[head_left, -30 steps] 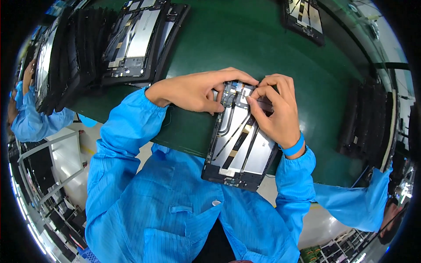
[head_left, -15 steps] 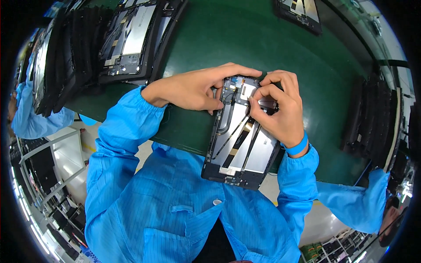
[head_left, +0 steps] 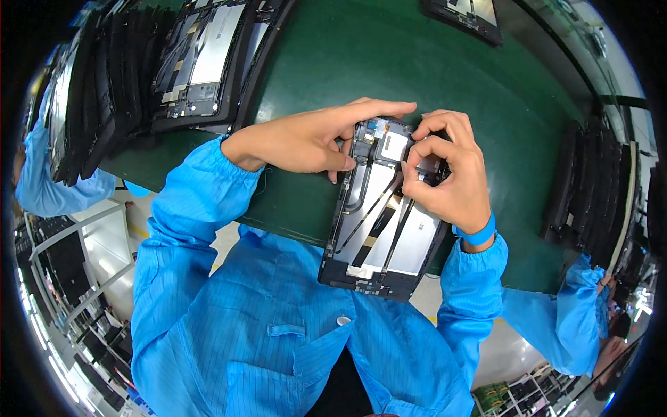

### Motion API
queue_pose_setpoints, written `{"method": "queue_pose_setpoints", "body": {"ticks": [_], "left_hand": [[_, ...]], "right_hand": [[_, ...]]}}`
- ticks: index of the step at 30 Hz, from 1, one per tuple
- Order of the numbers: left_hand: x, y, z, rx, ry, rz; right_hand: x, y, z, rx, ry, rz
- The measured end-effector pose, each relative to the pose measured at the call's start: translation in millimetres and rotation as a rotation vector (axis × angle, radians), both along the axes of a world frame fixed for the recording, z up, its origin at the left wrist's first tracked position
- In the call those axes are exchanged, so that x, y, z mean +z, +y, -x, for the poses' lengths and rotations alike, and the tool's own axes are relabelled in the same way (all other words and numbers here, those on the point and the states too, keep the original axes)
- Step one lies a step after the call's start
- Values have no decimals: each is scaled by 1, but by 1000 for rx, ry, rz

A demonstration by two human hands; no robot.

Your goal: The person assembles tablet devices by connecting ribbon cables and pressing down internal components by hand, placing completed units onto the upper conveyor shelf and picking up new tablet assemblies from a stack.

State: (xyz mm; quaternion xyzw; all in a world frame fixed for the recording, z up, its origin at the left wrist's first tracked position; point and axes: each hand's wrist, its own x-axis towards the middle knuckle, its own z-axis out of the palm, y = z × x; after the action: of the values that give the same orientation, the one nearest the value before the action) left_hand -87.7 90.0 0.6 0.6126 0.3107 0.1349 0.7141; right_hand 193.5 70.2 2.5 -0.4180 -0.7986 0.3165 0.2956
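An opened tablet, its silver battery plates, dark ribbon cables and circuit parts showing, lies tilted over the front edge of the green table. My left hand grips its upper left corner, thumb on the left edge and forefinger stretched along the top. Over the tablet's upper right, my right hand is closed in a pinch, thumb and forefinger meeting beside a pale square part. Whatever sits between those fingertips is too small to make out. A blue band circles my right wrist.
Several dark tablet shells stand in a row at the left, with opened tablets leaning beside them. Another opened tablet lies at the far right. More dark panels stand at the right edge, near a co-worker's blue sleeve.
My right hand has shifted slightly right, uncovering more of the pale square part. My left hand keeps its hold. At the right, the co-worker's arm has moved.
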Motion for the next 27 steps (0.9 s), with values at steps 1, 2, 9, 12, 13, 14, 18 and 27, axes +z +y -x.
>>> {"method": "queue_pose_setpoints", "body": {"ticks": [1, 2, 9, 12, 13, 14, 18, 27], "left_hand": [[0, 0, 0, -4, 14, 4], [1, 0, 0, -3, 13, 5], [-5, -2, -2, 30, -41, -9], [-5, -4, -4, 77, -58, 6], [-4, -5, -5, 102, -58, 17], [-2, -6, -5, 102, -59, 16], [-6, -13, -7, 148, -66, -64], [-23, -92, -25, 823, 225, -802]], "right_hand": [[-1, 1, -1, -4, -2, -17], [-2, 2, -2, -8, -3, -33], [-2, 2, -7, 27, -20, -53], [3, 2, -7, 73, -44, -21], [5, 2, -7, 101, -44, -4], [6, 2, -8, 130, -44, 14], [4, 1, -8, 154, -67, 14], [4, -1, -7, 157, -80, 15]]}}
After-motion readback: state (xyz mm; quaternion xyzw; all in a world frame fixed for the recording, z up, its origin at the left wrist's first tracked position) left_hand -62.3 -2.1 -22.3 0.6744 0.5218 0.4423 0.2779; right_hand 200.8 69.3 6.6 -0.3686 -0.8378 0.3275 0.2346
